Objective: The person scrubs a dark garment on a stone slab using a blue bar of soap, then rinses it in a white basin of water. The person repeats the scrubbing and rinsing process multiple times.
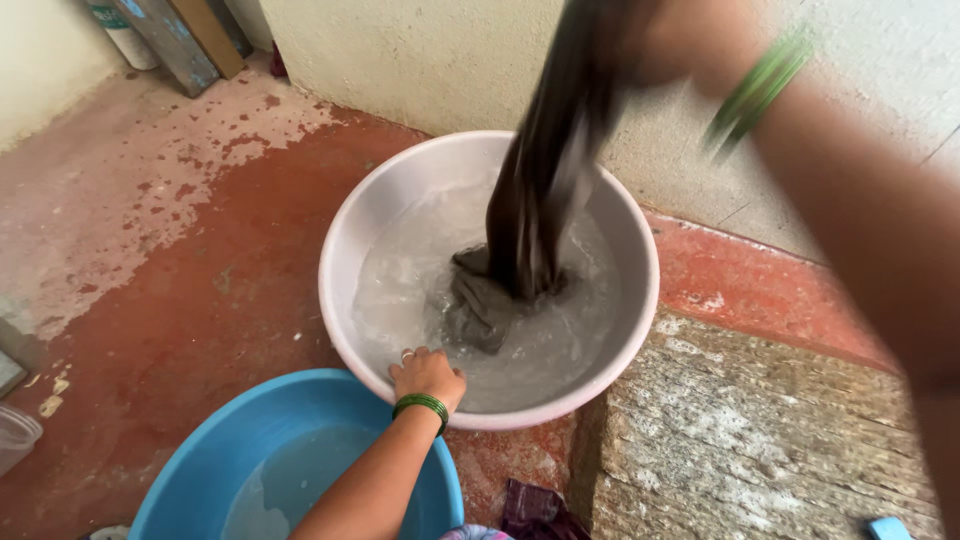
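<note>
At the lower left of the frame sits a blue tub (250, 440) with a little water in it, its rim touching the pale pink basin (345, 240) at centre frame. The left hand (428, 375) rests on the near rim of that basin, its grip closed loosely over the edge, fingers curled inward — it holds the rim and nothing else. Just beyond it, in the soapy water, lies the bunched lower end of a dark wet cloth (480, 305). From that heap the cloth rises steeply toward the upper right of the frame, its long axis running almost upright and stretched taut — so the fabric lies up and to the right of the left hand, near but not touching it. At the top of the frame the right hand (655, 40) is blurred by motion; its grip looks clamped on the upper end of the cloth, though the fingers cannot be made out singly. Green bangles (755, 90) ring that wrist. A rough stone slab (760, 440) fills the lower right beside the basin, on the red floor (200, 300).
</note>
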